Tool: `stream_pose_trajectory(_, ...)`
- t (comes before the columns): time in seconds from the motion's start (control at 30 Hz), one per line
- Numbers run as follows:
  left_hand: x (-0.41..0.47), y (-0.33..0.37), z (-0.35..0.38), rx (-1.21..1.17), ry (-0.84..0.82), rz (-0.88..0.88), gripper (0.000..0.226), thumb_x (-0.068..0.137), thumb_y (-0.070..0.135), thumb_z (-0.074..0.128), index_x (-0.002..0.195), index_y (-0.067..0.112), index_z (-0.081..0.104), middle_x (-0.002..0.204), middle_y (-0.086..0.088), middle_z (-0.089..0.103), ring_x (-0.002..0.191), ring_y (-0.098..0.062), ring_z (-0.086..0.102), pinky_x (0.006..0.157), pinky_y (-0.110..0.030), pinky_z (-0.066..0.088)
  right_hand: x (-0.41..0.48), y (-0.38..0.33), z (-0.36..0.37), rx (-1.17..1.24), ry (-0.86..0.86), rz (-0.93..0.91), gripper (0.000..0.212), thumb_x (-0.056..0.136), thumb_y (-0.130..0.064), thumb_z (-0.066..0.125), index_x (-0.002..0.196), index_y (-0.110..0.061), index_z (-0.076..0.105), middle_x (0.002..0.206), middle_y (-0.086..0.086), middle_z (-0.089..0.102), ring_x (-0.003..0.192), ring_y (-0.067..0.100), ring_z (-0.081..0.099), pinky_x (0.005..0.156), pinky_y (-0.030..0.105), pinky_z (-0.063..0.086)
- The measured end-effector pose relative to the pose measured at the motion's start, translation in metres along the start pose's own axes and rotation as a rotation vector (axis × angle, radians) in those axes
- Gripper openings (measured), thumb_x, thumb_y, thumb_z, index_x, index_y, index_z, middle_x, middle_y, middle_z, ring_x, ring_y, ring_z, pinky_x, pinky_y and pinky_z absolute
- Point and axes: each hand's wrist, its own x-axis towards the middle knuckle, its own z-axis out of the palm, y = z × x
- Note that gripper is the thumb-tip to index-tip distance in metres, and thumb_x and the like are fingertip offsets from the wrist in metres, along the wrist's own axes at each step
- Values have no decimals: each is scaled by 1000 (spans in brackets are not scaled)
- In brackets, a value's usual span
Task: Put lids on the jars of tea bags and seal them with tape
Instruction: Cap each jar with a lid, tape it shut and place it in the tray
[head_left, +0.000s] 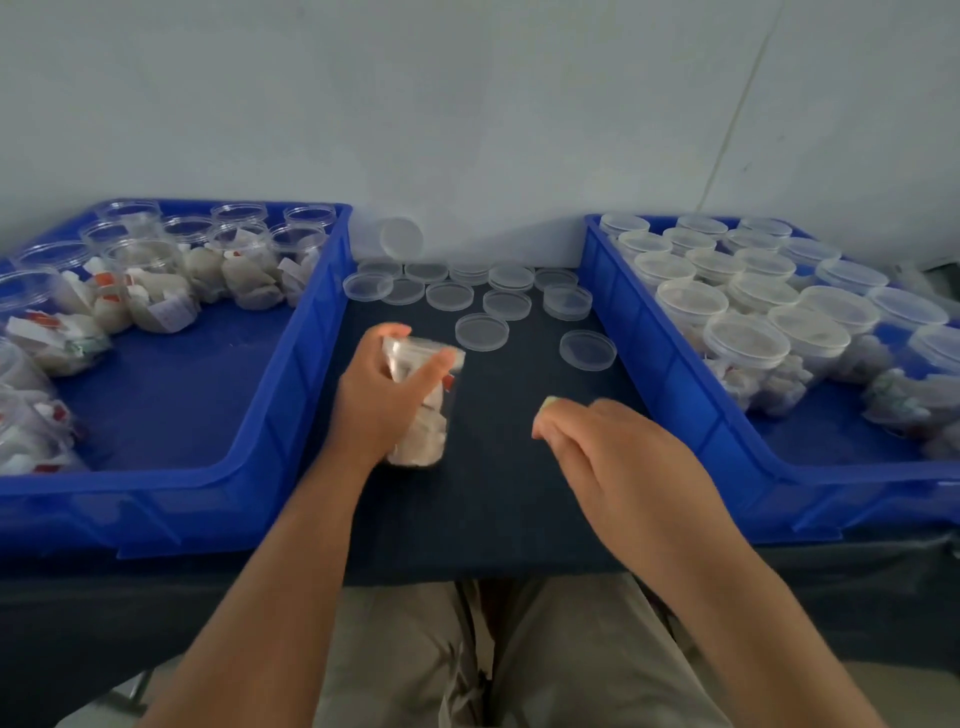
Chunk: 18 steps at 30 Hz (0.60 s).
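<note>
Background: pale grey wall (467, 104) rising straight behind the work area.
Surface: dark blue cloth-covered surface (498, 467) running between two blue bins, its near edge above the person's lap in khaki trousers (519, 649).
Left bin: blue plastic bin (291, 395) on the left, holding open clear jars (150, 270) stuffed with white tea bags, none with a lid on; its near half is mostly bare floor.
Right bin: blue plastic bin (675, 374) on the right, packed with jars that already carry lids (748, 343), standing in close rows.
Loose lids: clear round lids (483, 332) lying flat on the surface at the far end between the bins, some overlapping; one lid (400, 237) stands on edge against the wall.
Jar in hand: clear jar of tea bags (423, 410) near the middle of the surface, tilted with its open mouth pointing away from the person, no lid on it.
Left hand: left hand (379, 395) wrapped around the jar from the left side, fingers (431, 366) and thumb clasping it near the mouth.
Right hand: right hand (613, 447) hovering low over the surface to the right of the jar, apart from it, back upward, fingers loosely curled; whether they pinch anything I cannot tell, as the fingertips are blurred.
</note>
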Motion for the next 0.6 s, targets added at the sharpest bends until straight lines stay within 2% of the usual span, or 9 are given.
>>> stream_pose_trajectory(0.07, -14, -3, 6, -18, 5, 12, 56, 68, 80, 67, 116, 56, 53, 107, 46, 56, 94, 17, 61, 71, -22, 50, 21, 22, 25, -116, -52, 51, 23, 107, -31, 57, 127, -41, 53, 105, -13, 58, 86, 4, 57, 75, 28, 53)
stream_pose_trajectory(0.13, -20, -6, 7, -14, 5, 41, 54, 70, 80, 66, 117, 58, 51, 110, 47, 53, 99, 18, 59, 73, -18, 48, 31, 37, 53, -173, -126, 69, 45, 103, -26, 63, 141, -42, 45, 123, -9, 57, 103, 11, 60, 87, 34, 57)
stream_pose_trajectory(0.27, -24, -7, 6, -9, 9, 81, 60, 71, 79, 64, 123, 55, 47, 112, 48, 52, 103, 18, 57, 72, -9, 46, 35, 53, 94, -258, -255, 5, 71, 105, -25, 58, 161, -47, 20, 134, -4, 54, 115, 22, 60, 81, 33, 50)
stream_pose_trajectory(0.3, -25, -8, 6, -12, 8, 90, 60, 71, 78, 65, 124, 54, 47, 112, 49, 52, 104, 19, 56, 71, -6, 47, 35, 54, 100, -290, -288, -10, 77, 104, -22, 58, 162, -49, 14, 144, -3, 52, 120, 26, 59, 83, 35, 51)
stream_pose_trajectory(0.37, -27, -10, 6, -22, 16, 113, 61, 73, 74, 66, 125, 49, 49, 112, 50, 52, 105, 21, 55, 73, 0, 45, 36, 53, 108, -281, -349, 4, 86, 105, -17, 57, 163, -50, 4, 167, -3, 35, 142, 30, 48, 104, 43, 50)
stream_pose_trajectory(0.4, -27, -11, 6, -24, 20, 122, 61, 74, 72, 67, 126, 48, 49, 112, 50, 51, 106, 22, 54, 75, 1, 44, 35, 51, 109, -262, -366, 3, 87, 106, -16, 55, 163, -49, -2, 171, -4, 27, 152, 29, 37, 115, 45, 43)
stream_pose_trajectory(0.47, -29, -12, 7, -29, 18, 121, 62, 73, 71, 68, 127, 47, 49, 112, 51, 51, 106, 21, 54, 75, 1, 44, 37, 49, 106, -198, -396, 3, 88, 108, -19, 50, 162, -46, -14, 174, -6, 21, 160, 24, 20, 123, 43, 30)
stream_pose_trajectory(0.53, -30, -13, 7, -36, 11, 114, 64, 72, 72, 67, 128, 46, 48, 112, 51, 50, 107, 21, 54, 75, 0, 45, 39, 47, 100, -159, -399, -6, 86, 110, -37, 47, 160, -45, -22, 173, -3, 23, 161, 25, 17, 124, 43, 28)
stream_pose_trajectory(0.6, -31, -12, 6, -36, 5, 122, 64, 72, 70, 66, 129, 45, 48, 113, 50, 50, 108, 19, 54, 77, -1, 46, 40, 41, 94, -61, -328, 13, 90, 100, -69, 43, 161, -45, -19, 171, 0, 26, 158, 23, 22, 122, 41, 30)
